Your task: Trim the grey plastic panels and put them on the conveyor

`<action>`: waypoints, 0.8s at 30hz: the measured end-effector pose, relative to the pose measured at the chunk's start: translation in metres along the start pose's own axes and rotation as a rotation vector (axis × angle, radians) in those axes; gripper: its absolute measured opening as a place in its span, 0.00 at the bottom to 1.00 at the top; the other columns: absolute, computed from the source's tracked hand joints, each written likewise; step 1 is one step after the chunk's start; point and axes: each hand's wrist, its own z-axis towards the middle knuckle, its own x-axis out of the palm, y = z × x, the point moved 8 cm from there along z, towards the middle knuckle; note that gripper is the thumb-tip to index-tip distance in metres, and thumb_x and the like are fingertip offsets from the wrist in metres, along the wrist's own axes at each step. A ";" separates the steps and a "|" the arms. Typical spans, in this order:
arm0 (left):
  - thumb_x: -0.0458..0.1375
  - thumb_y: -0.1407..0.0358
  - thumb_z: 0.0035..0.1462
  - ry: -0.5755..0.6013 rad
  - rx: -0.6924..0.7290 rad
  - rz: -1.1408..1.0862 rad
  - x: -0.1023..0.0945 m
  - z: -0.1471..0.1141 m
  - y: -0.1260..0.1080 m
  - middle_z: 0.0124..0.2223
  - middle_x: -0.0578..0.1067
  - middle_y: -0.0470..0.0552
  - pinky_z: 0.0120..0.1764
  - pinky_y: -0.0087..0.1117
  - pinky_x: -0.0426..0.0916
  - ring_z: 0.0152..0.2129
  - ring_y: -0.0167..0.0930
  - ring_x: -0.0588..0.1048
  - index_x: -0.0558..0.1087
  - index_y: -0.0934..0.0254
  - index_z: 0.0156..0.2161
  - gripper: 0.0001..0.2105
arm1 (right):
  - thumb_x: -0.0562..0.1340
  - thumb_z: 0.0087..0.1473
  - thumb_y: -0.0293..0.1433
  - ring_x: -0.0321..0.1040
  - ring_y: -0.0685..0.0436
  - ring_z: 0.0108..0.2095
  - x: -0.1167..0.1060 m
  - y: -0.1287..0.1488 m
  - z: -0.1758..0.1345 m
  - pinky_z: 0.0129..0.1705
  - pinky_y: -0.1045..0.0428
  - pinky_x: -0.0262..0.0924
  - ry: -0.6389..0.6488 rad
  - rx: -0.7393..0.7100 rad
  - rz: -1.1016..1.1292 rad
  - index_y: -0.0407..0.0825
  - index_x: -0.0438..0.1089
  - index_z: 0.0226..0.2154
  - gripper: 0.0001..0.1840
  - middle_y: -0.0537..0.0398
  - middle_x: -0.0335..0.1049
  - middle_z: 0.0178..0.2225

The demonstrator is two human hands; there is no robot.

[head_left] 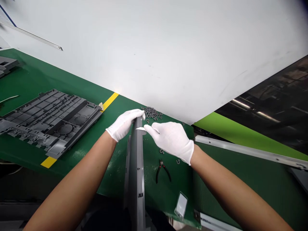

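Gray panel (140, 160) on edge between hands. Left hand (126, 123) reaching forward, fingers curled around panel's far end. Right hand (172, 139) right of panel, knuckles up, fingers pinching pale blade (140, 129) at panel's edge.

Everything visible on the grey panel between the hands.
Grey panel: looks like moulded plastic, stood on edge, so mostly its long narrow rim shows, with small dark slots lower down. It sits over the green table, near end toward the wearer. Left hand grips the far end; right hand holds a pale blade-like tool at the rim, contact unclear.
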 end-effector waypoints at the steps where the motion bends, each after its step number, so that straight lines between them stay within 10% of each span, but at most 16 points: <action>1: 0.54 0.54 0.64 -0.008 0.009 0.012 0.000 -0.001 -0.001 0.35 0.72 0.48 0.41 0.34 0.66 0.34 0.33 0.69 0.73 0.62 0.33 0.15 | 0.47 0.70 0.51 0.48 0.49 0.20 0.000 -0.005 -0.001 0.27 0.49 0.38 0.003 0.035 0.102 0.52 0.60 0.23 0.30 0.62 0.58 0.18; 9: 0.63 0.54 0.60 -0.007 -0.101 -0.032 0.011 -0.023 0.006 0.55 0.71 0.53 0.54 0.43 0.69 0.51 0.39 0.72 0.69 0.57 0.60 0.25 | 0.49 0.70 0.50 0.43 0.51 0.24 0.002 -0.021 -0.050 0.27 0.51 0.39 0.059 0.248 0.654 0.51 0.47 0.23 0.29 0.64 0.45 0.21; 13: 0.67 0.56 0.56 0.042 -0.165 -0.047 0.016 -0.032 0.007 0.64 0.64 0.55 0.55 0.45 0.72 0.54 0.40 0.70 0.60 0.52 0.67 0.35 | 0.50 0.71 0.46 0.43 0.52 0.22 0.003 0.011 -0.100 0.25 0.49 0.34 0.177 0.157 0.550 0.50 0.48 0.23 0.28 0.65 0.48 0.20; 24: 0.65 0.57 0.54 0.031 -0.117 -0.052 0.022 -0.024 0.012 0.59 0.66 0.55 0.52 0.40 0.72 0.53 0.40 0.70 0.66 0.56 0.57 0.26 | 0.52 0.71 0.40 0.61 0.48 0.17 0.006 0.055 -0.165 0.24 0.47 0.36 0.229 -0.013 0.056 0.53 0.60 0.21 0.26 0.60 0.66 0.17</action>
